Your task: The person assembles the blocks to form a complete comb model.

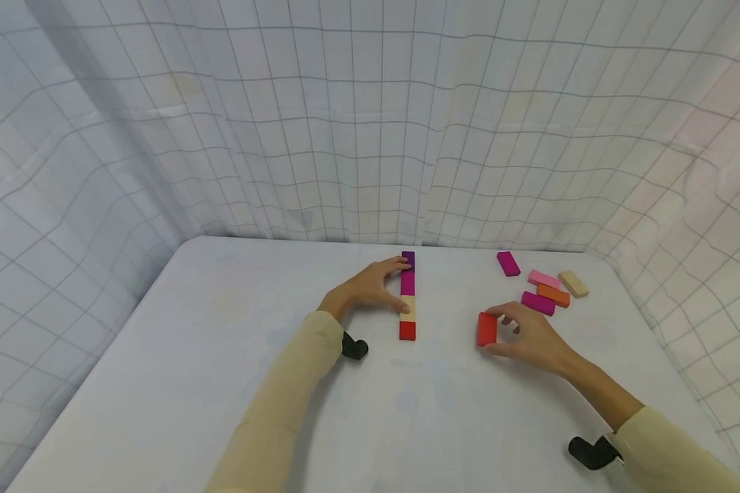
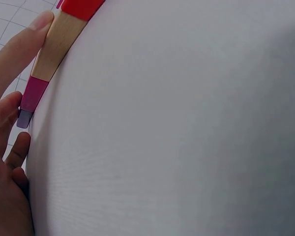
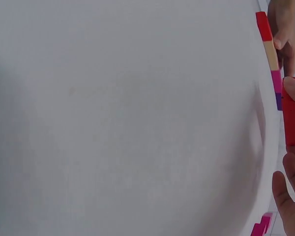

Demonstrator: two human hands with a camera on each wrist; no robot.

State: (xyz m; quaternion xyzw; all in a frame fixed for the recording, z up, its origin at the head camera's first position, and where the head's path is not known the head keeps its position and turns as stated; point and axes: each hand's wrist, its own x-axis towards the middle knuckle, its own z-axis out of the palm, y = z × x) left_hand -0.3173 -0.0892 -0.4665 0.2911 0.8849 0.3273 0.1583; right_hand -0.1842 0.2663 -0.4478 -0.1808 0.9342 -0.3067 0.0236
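Four blocks lined in row (image 1: 408, 296), left hand (image 1: 370, 287) steadying with straight fingers; right hand (image 1: 527, 335) pinching red block (image 1: 486, 329); five loose blocks (image 1: 543, 286) remaining right of row.

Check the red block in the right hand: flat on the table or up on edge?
On edge. The right hand pinches the red block, which stands on a narrow side on the table; the loose blocks lie flat.

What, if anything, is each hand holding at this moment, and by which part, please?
The right hand pinches a red block by its long sides. The left hand holds nothing; its fingers rest against the row of blocks.
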